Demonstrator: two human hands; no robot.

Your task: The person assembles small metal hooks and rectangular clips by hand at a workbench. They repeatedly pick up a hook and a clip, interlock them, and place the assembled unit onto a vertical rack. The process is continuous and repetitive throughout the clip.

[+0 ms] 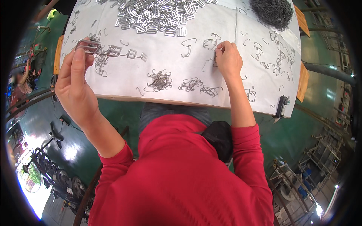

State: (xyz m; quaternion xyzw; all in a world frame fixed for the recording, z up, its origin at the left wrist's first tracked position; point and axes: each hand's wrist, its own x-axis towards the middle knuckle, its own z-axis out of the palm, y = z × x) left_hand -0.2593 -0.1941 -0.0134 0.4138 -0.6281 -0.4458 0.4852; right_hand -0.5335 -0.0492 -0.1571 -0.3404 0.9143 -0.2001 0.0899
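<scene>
While the left grip (pixel 76 77) pinches shiny slotted buckles (pixel 114 51), I cannot tell about the right grip (pixel 229 61).

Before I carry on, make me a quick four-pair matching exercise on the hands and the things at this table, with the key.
1. Left hand
2. Right hand
3. Pile of silver buckles
4. Black object

A. Lying by the near right corner of the table
B. Raised, holding a row of linked metal frames
C. Heaped along the far side, around the middle
D. Palm down, beside loose wire hooks

Pairs: 1-B, 2-D, 3-C, 4-A
</scene>
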